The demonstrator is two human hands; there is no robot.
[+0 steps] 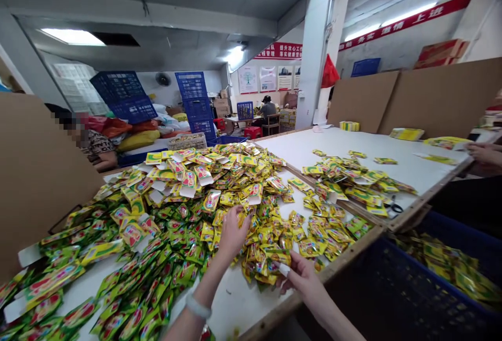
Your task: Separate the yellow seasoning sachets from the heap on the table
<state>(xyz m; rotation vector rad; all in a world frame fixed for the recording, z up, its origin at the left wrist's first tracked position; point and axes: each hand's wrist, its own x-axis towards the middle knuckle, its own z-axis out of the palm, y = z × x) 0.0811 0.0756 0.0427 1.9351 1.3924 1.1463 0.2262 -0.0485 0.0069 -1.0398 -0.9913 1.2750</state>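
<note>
Lying under both hands (pixel 266 254), apparently: sachets (pixel 259 236).

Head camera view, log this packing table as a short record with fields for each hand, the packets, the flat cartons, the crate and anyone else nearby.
left hand: left hand reaches into the packet pile, palm down, fingers spread
right hand: right hand at the table edge, grip closed on a small packet
packets: yellow sachets heaped loose on the white table
flat cartons: green and yellow folded cartons spread to the left
crate: blue crate right of the table, holding more packets
others: seated person far left; another person's hand at right
</note>
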